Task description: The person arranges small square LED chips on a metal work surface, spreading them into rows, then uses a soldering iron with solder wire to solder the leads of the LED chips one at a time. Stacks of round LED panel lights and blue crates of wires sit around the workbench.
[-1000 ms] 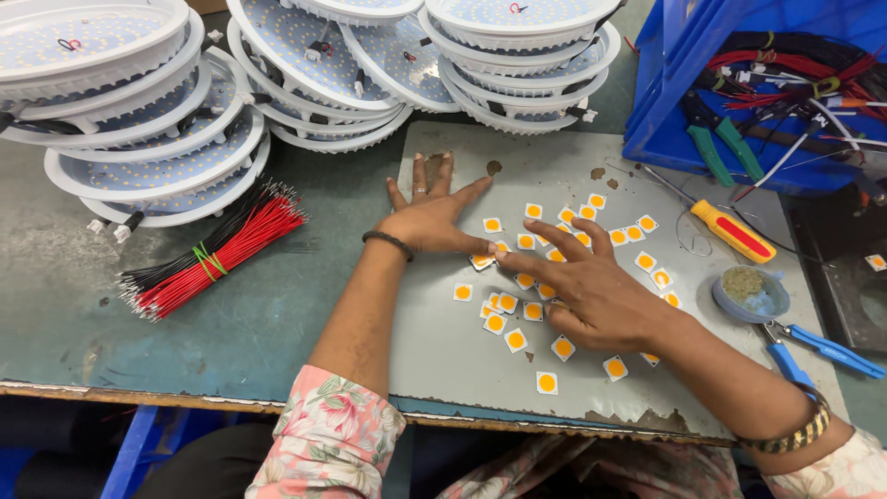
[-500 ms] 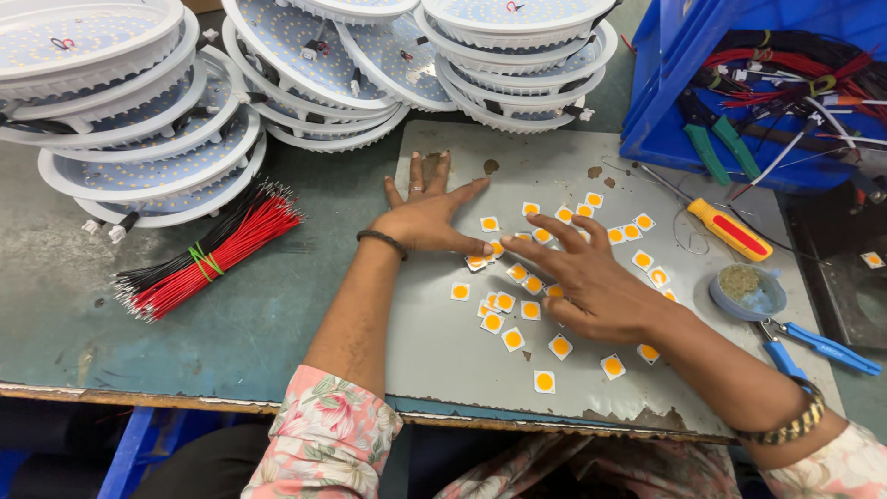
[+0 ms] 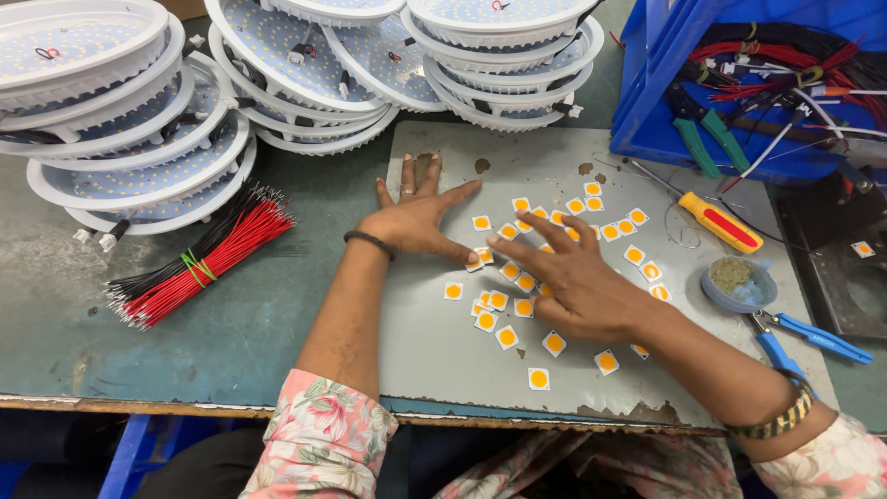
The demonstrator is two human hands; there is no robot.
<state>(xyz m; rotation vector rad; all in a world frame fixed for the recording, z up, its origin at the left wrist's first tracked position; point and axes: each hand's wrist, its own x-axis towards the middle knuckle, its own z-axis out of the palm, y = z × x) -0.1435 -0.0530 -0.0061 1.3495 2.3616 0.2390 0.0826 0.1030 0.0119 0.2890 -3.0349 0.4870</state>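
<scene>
Both hands spread flat among square chips on grey plate.
Right hand (image 3: 577, 286), fingers splayed, covers the chips (image 3: 539, 378) mid-plate (image 3: 434, 351); left hand (image 3: 418, 220), open, thumb touching one chip. Positions barely changed since earlier; lamp housings (image 3: 139, 139) stacked beyond.

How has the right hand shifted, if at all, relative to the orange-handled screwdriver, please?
Cannot tell: the right hand keeps about the same gap to the orange-handled screwdriver.
</scene>
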